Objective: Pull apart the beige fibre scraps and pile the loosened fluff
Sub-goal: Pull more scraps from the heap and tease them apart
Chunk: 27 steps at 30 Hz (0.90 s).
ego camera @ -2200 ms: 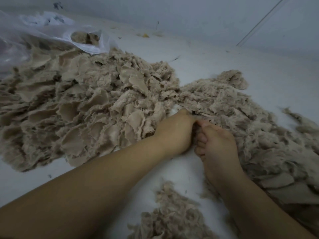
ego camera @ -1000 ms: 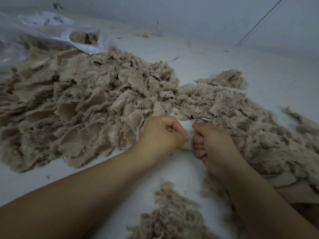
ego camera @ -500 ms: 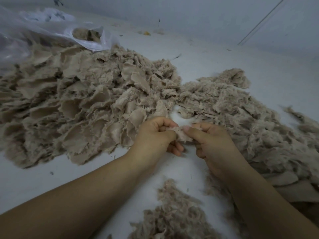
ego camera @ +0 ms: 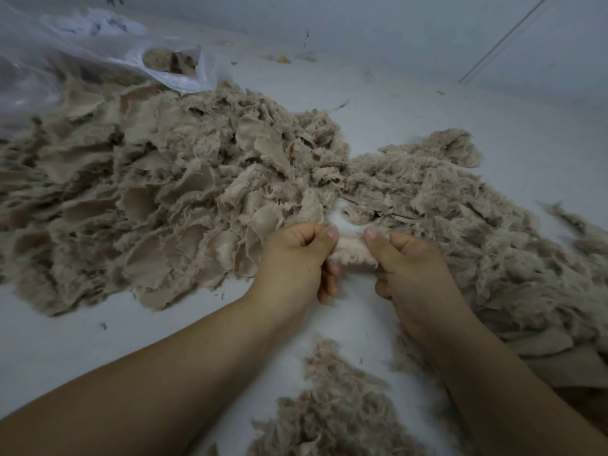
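Note:
One small beige fibre scrap (ego camera: pixel 352 251) is stretched between my two hands just above the white floor. My left hand (ego camera: pixel 296 258) pinches its left end between thumb and curled fingers. My right hand (ego camera: pixel 408 268) pinches the right end the same way. A big heap of beige fabric scraps (ego camera: pixel 158 199) lies to the left and behind. A flatter spread of shredded fibre (ego camera: pixel 460 218) lies to the right. A small pile of loosened fluff (ego camera: pixel 335 409) sits near me, between my forearms.
A clear plastic bag (ego camera: pixel 82 51) with more scraps inside lies at the back left. The white floor (ego camera: pixel 394 93) meets a pale wall at the back. Small dark specks and loose threads dot the floor.
Both hands lifted a scrap from the gap between the heaps, turned thumbs-up and moved slightly apart, so the scrap is now stretched wider between them.

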Each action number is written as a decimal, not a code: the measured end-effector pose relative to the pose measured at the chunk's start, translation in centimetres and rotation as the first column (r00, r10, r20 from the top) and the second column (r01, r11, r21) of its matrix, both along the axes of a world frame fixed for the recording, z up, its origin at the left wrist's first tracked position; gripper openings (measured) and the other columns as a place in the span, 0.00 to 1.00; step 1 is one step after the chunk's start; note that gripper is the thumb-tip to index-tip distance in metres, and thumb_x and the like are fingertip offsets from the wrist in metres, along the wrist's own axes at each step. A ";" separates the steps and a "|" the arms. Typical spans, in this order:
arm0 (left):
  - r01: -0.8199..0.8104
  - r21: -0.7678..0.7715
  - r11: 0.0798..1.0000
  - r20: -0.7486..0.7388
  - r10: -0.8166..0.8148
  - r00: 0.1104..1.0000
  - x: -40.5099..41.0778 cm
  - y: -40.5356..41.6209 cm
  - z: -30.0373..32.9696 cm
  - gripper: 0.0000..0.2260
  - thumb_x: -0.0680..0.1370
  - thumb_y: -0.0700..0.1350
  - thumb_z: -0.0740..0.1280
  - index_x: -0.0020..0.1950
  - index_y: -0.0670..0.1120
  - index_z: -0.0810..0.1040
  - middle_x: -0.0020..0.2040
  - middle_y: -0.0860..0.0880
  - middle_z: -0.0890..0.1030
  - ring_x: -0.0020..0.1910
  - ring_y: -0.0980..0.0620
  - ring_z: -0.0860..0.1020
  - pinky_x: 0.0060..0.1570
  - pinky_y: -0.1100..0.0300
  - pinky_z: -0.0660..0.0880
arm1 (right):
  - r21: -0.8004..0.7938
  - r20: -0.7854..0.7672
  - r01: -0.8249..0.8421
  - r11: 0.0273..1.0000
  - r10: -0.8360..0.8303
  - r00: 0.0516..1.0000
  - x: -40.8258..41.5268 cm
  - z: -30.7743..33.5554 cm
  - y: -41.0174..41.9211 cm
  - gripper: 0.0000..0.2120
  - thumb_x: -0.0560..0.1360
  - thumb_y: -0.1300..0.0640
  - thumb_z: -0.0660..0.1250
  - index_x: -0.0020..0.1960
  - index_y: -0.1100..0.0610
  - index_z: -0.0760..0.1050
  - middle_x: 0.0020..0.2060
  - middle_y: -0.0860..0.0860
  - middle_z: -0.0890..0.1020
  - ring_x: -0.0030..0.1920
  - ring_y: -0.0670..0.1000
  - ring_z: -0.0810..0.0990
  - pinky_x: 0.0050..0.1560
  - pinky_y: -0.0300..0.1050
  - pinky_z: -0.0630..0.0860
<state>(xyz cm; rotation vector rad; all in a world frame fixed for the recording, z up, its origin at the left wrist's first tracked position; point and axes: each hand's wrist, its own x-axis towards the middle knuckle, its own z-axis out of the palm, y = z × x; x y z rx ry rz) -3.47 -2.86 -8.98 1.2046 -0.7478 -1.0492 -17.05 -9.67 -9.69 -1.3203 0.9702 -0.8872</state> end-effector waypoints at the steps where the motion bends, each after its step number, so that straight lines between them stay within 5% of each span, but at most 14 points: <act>1: 0.012 -0.004 1.000 0.024 -0.012 1.000 -0.1 0.0 0.0 0.14 0.82 0.45 0.62 0.38 0.40 0.75 0.25 0.45 0.75 0.19 0.49 0.71 0.19 0.63 0.66 | -0.001 0.012 -0.005 1.000 0.005 1.000 0.0 0.0 0.1 0.20 0.79 0.50 0.67 0.42 0.68 0.77 0.26 0.54 0.68 0.22 0.45 0.60 0.21 0.37 0.61; 6: 0.114 -0.015 0.993 0.132 -0.111 0.985 0.0 0.1 -0.2 0.08 0.75 0.38 0.73 0.49 0.40 0.76 0.32 0.34 0.76 0.21 0.47 0.74 0.20 0.61 0.71 | -0.001 0.079 -0.044 0.999 0.044 0.996 0.0 0.7 0.7 0.21 0.81 0.51 0.64 0.30 0.52 0.80 0.23 0.49 0.76 0.21 0.43 0.67 0.21 0.34 0.63; 11: 0.202 -0.005 0.979 0.168 -0.199 0.966 0.7 0.3 -0.4 0.17 0.70 0.30 0.75 0.53 0.44 0.76 0.29 0.45 0.76 0.24 0.46 0.76 0.24 0.60 0.74 | 0.143 0.077 0.084 0.986 -0.096 0.992 0.0 0.9 0.5 0.22 0.82 0.48 0.62 0.30 0.54 0.71 0.25 0.52 0.65 0.25 0.48 0.59 0.22 0.40 0.60; 14: 0.215 -0.015 0.976 0.159 -0.210 0.965 0.7 0.3 -0.6 0.18 0.69 0.32 0.76 0.55 0.45 0.76 0.32 0.43 0.77 0.27 0.46 0.78 0.26 0.58 0.76 | 0.061 0.063 0.060 0.996 -0.064 0.996 0.1 0.8 0.8 0.24 0.82 0.48 0.62 0.32 0.60 0.77 0.25 0.55 0.74 0.22 0.48 0.69 0.21 0.38 0.65; 18: 0.077 -0.053 0.996 0.188 -0.066 0.980 -0.2 0.4 -0.2 0.04 0.77 0.38 0.71 0.44 0.43 0.77 0.31 0.37 0.77 0.22 0.48 0.76 0.21 0.60 0.72 | -0.023 -0.011 0.007 1.000 -0.007 1.000 0.2 0.8 0.9 0.23 0.81 0.49 0.64 0.33 0.59 0.80 0.23 0.52 0.76 0.21 0.45 0.70 0.21 0.34 0.65; 20: -0.005 -0.089 0.996 0.357 0.037 0.933 -0.1 0.3 -0.1 0.07 0.78 0.39 0.69 0.40 0.43 0.76 0.29 0.39 0.78 0.22 0.48 0.75 0.20 0.59 0.71 | -0.038 -0.048 0.002 0.999 -0.003 0.999 0.3 0.7 0.8 0.22 0.81 0.48 0.64 0.34 0.60 0.80 0.22 0.51 0.72 0.22 0.46 0.65 0.22 0.35 0.62; 22: -0.042 -0.166 0.985 0.611 0.136 0.780 0.6 0.5 0.3 0.08 0.78 0.39 0.69 0.39 0.43 0.76 0.28 0.45 0.77 0.25 0.49 0.75 0.23 0.56 0.71 | 0.003 -0.018 0.041 0.999 -0.041 0.999 0.3 0.6 0.7 0.23 0.82 0.49 0.63 0.30 0.55 0.78 0.20 0.47 0.68 0.22 0.45 0.61 0.21 0.36 0.60; 23: -0.070 -0.214 0.974 0.750 0.210 0.628 1.3 0.5 0.5 0.08 0.77 0.40 0.70 0.39 0.44 0.76 0.28 0.47 0.76 0.26 0.49 0.75 0.24 0.56 0.69 | 0.039 0.013 0.073 0.997 -0.073 0.997 0.3 0.5 0.5 0.22 0.82 0.50 0.62 0.31 0.54 0.78 0.20 0.46 0.66 0.22 0.46 0.59 0.21 0.37 0.59; 25: -0.115 -0.285 0.952 0.946 0.298 0.127 2.8 0.7 1.1 0.07 0.73 0.39 0.71 0.37 0.45 0.75 0.31 0.48 0.76 0.31 0.45 0.75 0.24 0.59 0.63 | 0.105 0.059 0.111 0.988 -0.118 0.991 0.3 0.5 0.3 0.18 0.83 0.52 0.60 0.40 0.58 0.80 0.22 0.46 0.63 0.23 0.45 0.58 0.21 0.36 0.58; 27: -0.113 -0.179 0.977 0.967 0.154 -0.202 3.6 0.9 1.8 0.04 0.71 0.37 0.70 0.39 0.44 0.77 0.39 0.45 0.77 0.41 0.41 0.77 0.30 0.58 0.62 | 0.136 0.052 0.124 0.983 -0.132 0.990 0.4 0.3 0.1 0.13 0.84 0.55 0.59 0.51 0.60 0.80 0.22 0.45 0.64 0.23 0.44 0.59 0.20 0.36 0.58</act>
